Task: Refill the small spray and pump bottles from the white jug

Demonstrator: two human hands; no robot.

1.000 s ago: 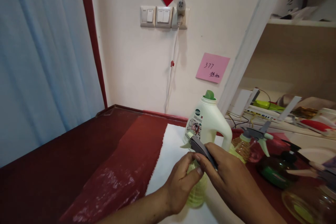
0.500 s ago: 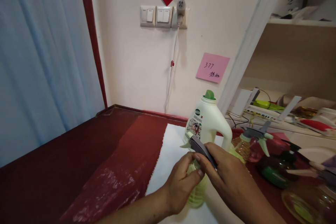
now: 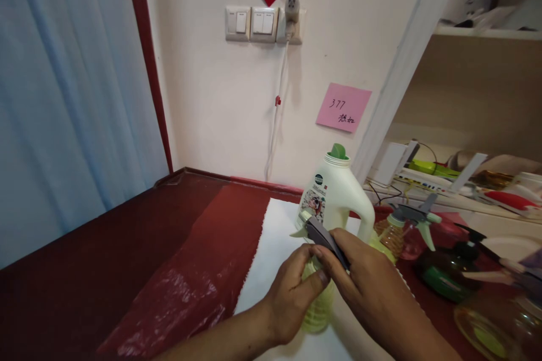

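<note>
A clear spray bottle [image 3: 317,313] with a ribbed body and pale yellow-green tint stands on a white sheet [image 3: 262,271]. Around its neck, my left hand [image 3: 292,296] is closed, thumb and fingers pinching near the collar. My right hand [image 3: 364,271] grips the grey trigger head [image 3: 324,237], whose pale nozzle and trigger point left. Both hands touch at the collar, so the joint between head and neck is mostly hidden. Just behind stands a pale green jug [image 3: 339,180] with a handle, a picture label and a green spout, its mouth uncapped.
On the right are a second spray bottle [image 3: 392,234], a dark pump bottle [image 3: 444,273] and another clear bottle [image 3: 483,327]. A white router [image 3: 427,180] sits on the shelf behind. The dark red table [image 3: 127,237] reaches a blue curtain [image 3: 71,96] on the left.
Both hands keep the same hold on the spray bottle and its trigger head. Only a very slight shift of the camera view shows.
</note>
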